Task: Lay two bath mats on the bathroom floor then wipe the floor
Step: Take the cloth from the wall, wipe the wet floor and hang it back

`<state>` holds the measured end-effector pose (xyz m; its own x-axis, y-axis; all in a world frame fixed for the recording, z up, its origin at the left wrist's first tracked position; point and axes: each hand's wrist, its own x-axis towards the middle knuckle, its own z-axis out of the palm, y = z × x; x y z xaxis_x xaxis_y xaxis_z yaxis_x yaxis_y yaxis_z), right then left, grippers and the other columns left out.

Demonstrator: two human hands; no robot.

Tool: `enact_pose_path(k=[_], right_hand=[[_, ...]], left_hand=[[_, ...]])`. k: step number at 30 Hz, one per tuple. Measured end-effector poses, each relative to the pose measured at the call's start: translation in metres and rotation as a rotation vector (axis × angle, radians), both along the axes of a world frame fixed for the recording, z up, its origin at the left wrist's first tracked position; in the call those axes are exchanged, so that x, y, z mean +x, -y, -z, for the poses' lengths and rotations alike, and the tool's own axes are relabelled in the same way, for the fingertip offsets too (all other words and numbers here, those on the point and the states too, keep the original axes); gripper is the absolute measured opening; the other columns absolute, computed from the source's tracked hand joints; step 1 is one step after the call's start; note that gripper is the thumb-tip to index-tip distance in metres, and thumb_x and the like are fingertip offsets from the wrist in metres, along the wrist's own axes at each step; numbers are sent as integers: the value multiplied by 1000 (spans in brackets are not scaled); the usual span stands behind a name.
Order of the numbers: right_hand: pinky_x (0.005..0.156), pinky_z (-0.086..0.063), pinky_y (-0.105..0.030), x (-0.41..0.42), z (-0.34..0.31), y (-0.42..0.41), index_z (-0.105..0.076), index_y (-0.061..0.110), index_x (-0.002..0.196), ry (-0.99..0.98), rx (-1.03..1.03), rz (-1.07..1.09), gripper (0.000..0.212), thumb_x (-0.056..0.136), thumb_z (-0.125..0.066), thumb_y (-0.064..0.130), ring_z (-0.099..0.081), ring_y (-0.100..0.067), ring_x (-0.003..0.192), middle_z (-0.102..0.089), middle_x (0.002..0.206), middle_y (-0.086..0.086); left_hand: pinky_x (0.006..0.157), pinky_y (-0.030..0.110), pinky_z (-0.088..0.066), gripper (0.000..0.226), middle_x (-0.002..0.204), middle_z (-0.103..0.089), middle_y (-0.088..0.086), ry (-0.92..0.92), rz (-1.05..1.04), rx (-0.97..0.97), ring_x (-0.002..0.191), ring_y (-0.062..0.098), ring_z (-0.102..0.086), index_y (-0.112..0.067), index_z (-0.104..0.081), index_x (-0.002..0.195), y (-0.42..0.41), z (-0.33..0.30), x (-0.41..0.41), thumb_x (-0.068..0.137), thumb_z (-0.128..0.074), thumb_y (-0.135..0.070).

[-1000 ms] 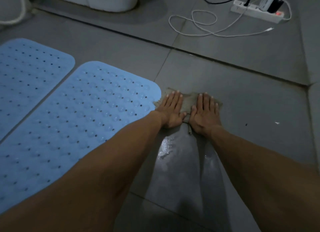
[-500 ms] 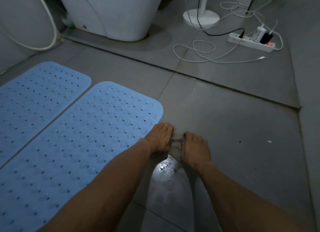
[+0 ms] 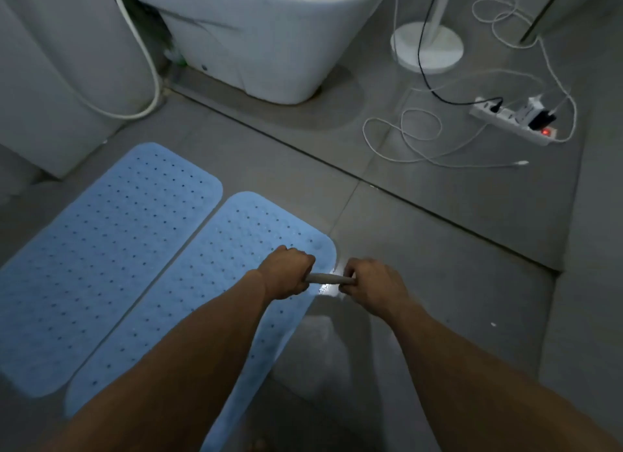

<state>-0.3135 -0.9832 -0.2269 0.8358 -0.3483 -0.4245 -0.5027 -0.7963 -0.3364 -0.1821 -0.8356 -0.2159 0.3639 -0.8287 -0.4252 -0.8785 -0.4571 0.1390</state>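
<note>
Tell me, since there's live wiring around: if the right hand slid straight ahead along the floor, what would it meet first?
Probably bare floor up to the tile joint; beyond it, the loose white cable before the power strip. The right hand grips the rolled cloth.

Two mats (image 3: 111, 259) side by side on floor (image 3: 455, 249), toilet (image 3: 263, 40) behind, power strip (image 3: 512, 121) far right

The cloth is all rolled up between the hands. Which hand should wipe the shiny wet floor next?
Probably the right hand. It grips the cloth over the bare wet tile, while the left hand holds its end above the bath mat.
</note>
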Motion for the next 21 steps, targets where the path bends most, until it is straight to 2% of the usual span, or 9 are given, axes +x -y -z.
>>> enact_pose_path(k=[4, 9, 11, 13, 16, 21], right_hand=[[68, -42, -32, 37, -99, -4, -46, 25, 79, -9, 41, -36, 27, 78, -68, 41, -61, -26, 87, -61, 94, -1], [67, -37, -30, 108, -221, -23, -48, 27, 91, -94, 88, -125, 21, 82, -66, 35, -54, -23, 81, -62, 90, 2], [65, -43, -32, 137, -265, -33, -50, 30, 94, -121, 104, -177, 20, 82, -66, 35, -58, -23, 80, -65, 90, 2], [64, -53, -35, 166, -311, -45, -54, 30, 87, -125, 151, -218, 17, 79, -69, 34, -66, -23, 74, -68, 82, 1], [64, -58, -37, 208, -379, -63, -58, 30, 76, -89, 193, -265, 14, 74, -71, 31, -68, -20, 65, -66, 74, 5], [71, -51, -33, 276, -461, -79, -55, 26, 71, -79, 243, -403, 22, 70, -77, 30, -62, -21, 82, -63, 78, 5]], left_hand=[[70, 32, -38, 24, 100, -63, 7, -122, -160, -10, 90, 27, -60, -14, -52, 101, -25, -94, 33, 89, -62, -33], [65, 33, -39, 12, 94, -58, 7, -211, -329, -67, 86, 27, -57, -14, -50, 95, -63, -214, 81, 89, -58, -21], [65, 33, -39, 9, 93, -58, 8, -221, -375, -73, 82, 25, -55, -16, -48, 92, -79, -260, 102, 88, -56, -16], [64, 32, -36, 15, 91, -56, 6, -226, -436, -83, 78, 23, -50, -18, -44, 87, -97, -305, 121, 86, -58, -14], [64, 32, -35, 17, 93, -58, 6, -221, -526, -103, 78, 22, -49, -19, -44, 87, -122, -365, 146, 85, -61, -16], [64, 30, -36, 16, 88, -55, 4, -212, -675, -126, 78, 21, -49, -20, -44, 85, -152, -444, 186, 84, -59, -15]])
